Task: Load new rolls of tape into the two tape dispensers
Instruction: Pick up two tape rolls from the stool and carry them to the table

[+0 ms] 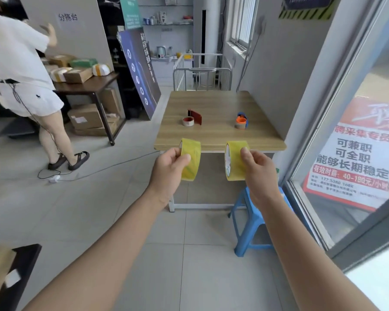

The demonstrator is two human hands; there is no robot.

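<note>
My left hand (170, 170) pinches a yellow roll of tape (192, 164), held upright in front of the table's near edge. In my right hand (259, 173) a second yellow tape roll (233, 163) is pinched the same way. Both rolls hang in the air, short of the wooden table (219, 135). On the table stand a red tape dispenser (194, 117) with a nearly spent roll (188, 121) at its front, and to its right a blue and orange tape dispenser (242, 120).
A blue plastic stool (253, 221) stands under the table's right side. A person in white stands at the left by a dark table with parcels (76, 72). A cable (94, 171) runs across the tiled floor. A glass door (357, 153) lies to the right.
</note>
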